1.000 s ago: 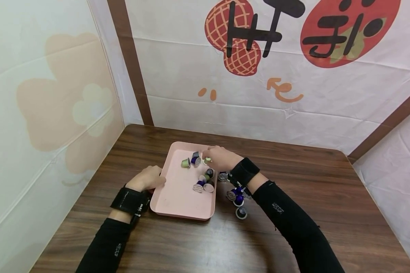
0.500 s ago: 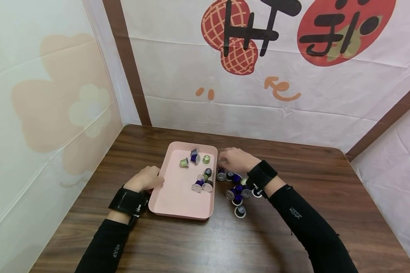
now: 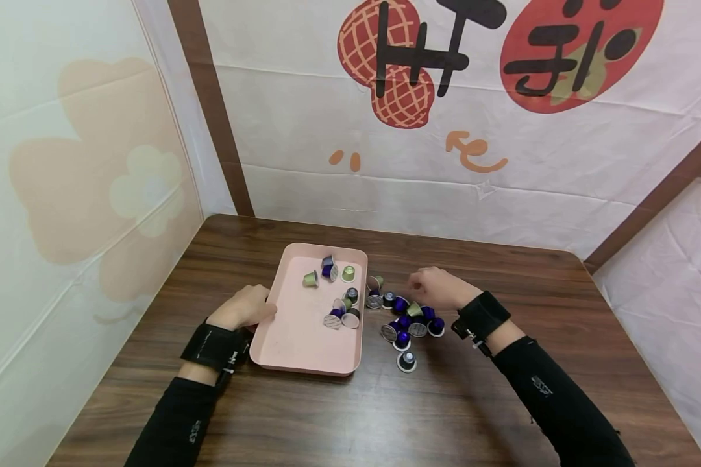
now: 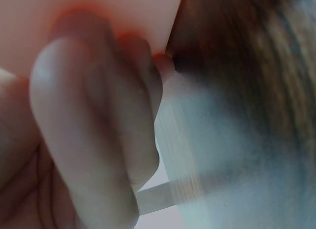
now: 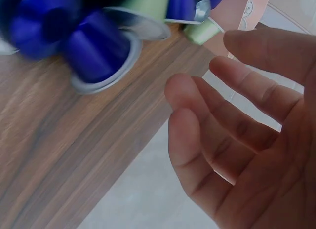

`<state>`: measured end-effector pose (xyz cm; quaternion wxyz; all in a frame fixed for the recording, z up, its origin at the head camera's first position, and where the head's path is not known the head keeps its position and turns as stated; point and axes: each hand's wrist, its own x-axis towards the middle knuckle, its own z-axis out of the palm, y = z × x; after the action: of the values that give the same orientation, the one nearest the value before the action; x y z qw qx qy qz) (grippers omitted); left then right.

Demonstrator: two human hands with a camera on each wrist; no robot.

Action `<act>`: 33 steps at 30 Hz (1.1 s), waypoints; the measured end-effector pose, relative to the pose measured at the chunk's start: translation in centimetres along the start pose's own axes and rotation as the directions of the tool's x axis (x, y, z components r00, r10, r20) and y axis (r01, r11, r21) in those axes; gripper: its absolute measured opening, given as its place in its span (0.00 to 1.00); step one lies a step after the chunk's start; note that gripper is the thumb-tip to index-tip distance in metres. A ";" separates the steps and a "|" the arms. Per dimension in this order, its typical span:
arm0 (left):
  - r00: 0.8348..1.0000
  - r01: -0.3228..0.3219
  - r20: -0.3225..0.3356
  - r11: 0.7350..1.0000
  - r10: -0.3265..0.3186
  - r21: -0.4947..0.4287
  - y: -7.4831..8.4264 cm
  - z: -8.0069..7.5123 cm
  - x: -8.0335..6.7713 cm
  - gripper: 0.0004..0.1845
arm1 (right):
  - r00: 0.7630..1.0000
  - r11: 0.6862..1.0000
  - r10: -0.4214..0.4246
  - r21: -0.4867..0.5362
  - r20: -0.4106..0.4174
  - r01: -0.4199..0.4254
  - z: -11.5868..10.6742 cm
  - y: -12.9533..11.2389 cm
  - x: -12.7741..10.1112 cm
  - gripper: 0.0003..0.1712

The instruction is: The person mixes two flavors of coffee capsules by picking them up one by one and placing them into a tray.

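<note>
A pink tray point(image 3: 306, 353) sits on the table, and my left hand point(image 3: 242, 308) grips its left rim. The left wrist view shows curled fingers point(image 4: 94, 125) against the tray's underside. Inside the tray lie several coffee capsules, among them a green coffee capsule point(image 3: 310, 279) and a white-lidded one. To the right of the tray is a loose cluster of blue, green and dark capsules, including a blue coffee capsule point(image 5: 98, 49). My right hand point(image 3: 444, 288) hovers just behind and right of that cluster, fingers loosely bent, holding nothing.
The wooden table point(image 3: 502, 402) meets a white printed curtain point(image 3: 304, 117) at the back. Another curtain point(image 3: 93, 194) stands close on the left. One dark capsule point(image 3: 407, 362) stands apart, nearer the front.
My right hand has moved right, from over the tray's back right corner to beyond the loose capsules. A green capsule now shows in the tray where that hand was. The left hand keeps its grip.
</note>
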<state>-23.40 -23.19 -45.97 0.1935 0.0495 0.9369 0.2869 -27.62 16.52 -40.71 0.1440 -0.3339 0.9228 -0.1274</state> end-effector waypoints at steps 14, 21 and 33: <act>1.000 0.003 -0.010 1.000 -0.003 -0.008 -0.2 -0.3 -0.3 0.13 | 0.993 0.996 0.090 -0.034 0.073 -0.088 0.7 1.3 -1.8 0.20; 1.000 -0.008 -0.011 1.000 0.008 -0.001 -0.2 0.0 -0.2 0.09 | 0.992 0.996 0.088 -0.035 0.095 -0.085 1.7 1.8 -1.4 0.08; 1.000 0.002 -0.014 1.000 -0.002 -0.015 -0.2 0.2 -0.1 0.13 | 0.977 0.986 0.164 -0.049 0.140 -0.159 2.2 2.6 -0.9 0.07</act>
<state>-23.25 -23.21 -46.23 0.1876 0.0450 0.9361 0.2942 -27.68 18.75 -43.49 0.2134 -0.2689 0.9364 -0.0735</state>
